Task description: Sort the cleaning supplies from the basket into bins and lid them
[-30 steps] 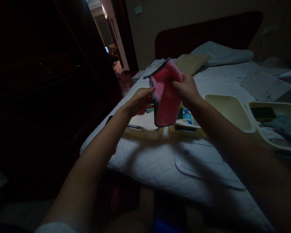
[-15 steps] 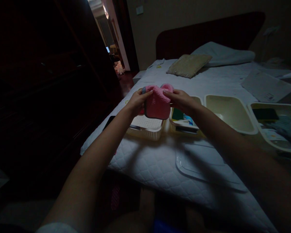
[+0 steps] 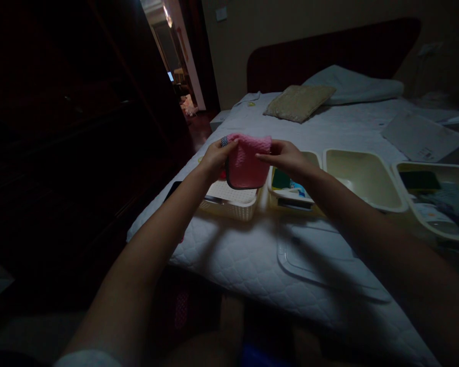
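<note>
Pink cloth [image 3: 248,165], held in both hands [image 3: 214,160], above white basket [image 3: 235,209]

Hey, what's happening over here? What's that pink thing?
A person is holding a pink cloth up above the bed. The left hand pinches it near one top corner, and the right hand has it at the other side, with the thumb in front. The cloth hides part of a basket with little holes. To the right are some cream bins, and one has a blue bottle in it. A flat lid lies nearer the person.
</note>
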`<state>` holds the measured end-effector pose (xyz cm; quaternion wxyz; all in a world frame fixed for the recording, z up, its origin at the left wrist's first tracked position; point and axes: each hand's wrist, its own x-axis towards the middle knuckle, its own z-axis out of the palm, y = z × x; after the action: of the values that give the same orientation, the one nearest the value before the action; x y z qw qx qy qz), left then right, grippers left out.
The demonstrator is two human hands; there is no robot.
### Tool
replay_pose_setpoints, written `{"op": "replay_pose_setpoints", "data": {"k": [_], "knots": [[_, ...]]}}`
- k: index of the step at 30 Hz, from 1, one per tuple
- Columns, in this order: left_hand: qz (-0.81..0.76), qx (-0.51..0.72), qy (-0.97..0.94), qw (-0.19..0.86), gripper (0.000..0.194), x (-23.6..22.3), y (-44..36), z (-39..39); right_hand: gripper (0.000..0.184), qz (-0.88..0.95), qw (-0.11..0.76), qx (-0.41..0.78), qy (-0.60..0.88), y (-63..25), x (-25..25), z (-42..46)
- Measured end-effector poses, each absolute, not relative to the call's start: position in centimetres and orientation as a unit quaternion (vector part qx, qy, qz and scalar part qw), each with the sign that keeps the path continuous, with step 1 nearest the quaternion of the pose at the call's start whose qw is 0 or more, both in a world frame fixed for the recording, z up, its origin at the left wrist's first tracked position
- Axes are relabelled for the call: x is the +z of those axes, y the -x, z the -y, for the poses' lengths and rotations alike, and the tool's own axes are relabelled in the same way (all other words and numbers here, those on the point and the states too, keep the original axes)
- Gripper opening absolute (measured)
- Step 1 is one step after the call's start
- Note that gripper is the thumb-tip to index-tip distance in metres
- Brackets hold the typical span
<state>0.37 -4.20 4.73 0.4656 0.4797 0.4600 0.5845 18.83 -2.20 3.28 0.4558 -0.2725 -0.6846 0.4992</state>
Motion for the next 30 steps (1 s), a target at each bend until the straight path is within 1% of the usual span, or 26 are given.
{"op": "replay_pose_setpoints", "data": {"k": [4, 8, 10, 13, 15, 17, 20, 21, 22, 24, 26, 30], "knots": [[-0.477, 0.561, -0.494, 0.462, 0.029, 4.7, -0.2, 4.2, 0.045, 0.681, 0.504, 0.439, 0.298, -19.0, 3.1, 1.9], [-0.473, 0.543, -0.521, 0.458, 0.040, 5.0, -0.1, 4.5, 0.032, 0.682, 0.557, 0.316, 0.352, -19.3, 2.9, 1.5], [-0.465, 0.531, -0.538, 0.461, 0.043, 5.2, 0.0, 4.7, 0.029, 0.673, 0.583, 0.265, 0.370, -19.5, 2.9, 1.3], [-0.466, 0.519, -0.556, 0.452, 0.046, 5.3, 0.2, 4.8, 0.029, 0.670, 0.602, 0.238, 0.364, -19.6, 2.9, 1.2], [-0.478, 0.531, -0.560, 0.419, 0.040, 5.1, 0.4, 4.6, 0.028, 0.672, 0.607, 0.228, 0.357, -19.6, 3.1, 1.2], [-0.495, 0.560, -0.561, 0.356, 0.030, 4.8, 0.7, 4.2, 0.028, 0.670, 0.612, 0.229, 0.353, -19.5, 3.2, 1.3], [-0.506, 0.606, -0.563, 0.243, 0.023, 4.5, 1.1, 3.6, 0.025, 0.657, 0.619, 0.268, 0.338, -19.2, 3.3, 1.5], [-0.501, 0.616, -0.565, 0.225, 0.023, 4.5, 1.1, 3.5, 0.024, 0.649, 0.621, 0.286, 0.334, -19.1, 3.3, 1.5], [-0.493, 0.621, -0.567, 0.225, 0.022, 4.5, 1.1, 3.4, 0.024, 0.642, 0.622, 0.303, 0.331, -19.0, 3.2, 1.5], [-0.476, 0.622, -0.565, 0.259, 0.022, 4.5, 1.1, 3.4, 0.024, 0.629, 0.626, 0.329, 0.324, -18.9, 3.1, 1.5], [-0.470, 0.621, -0.554, 0.294, 0.026, 4.4, 0.9, 3.5, 0.025, 0.621, 0.630, 0.340, 0.319, -18.9, 3.1, 1.5], [-0.486, 0.615, -0.535, 0.317, 0.034, 4.3, 0.6, 3.8, 0.027, 0.613, 0.630, 0.338, 0.335, -18.9, 3.0, 1.4]]}}
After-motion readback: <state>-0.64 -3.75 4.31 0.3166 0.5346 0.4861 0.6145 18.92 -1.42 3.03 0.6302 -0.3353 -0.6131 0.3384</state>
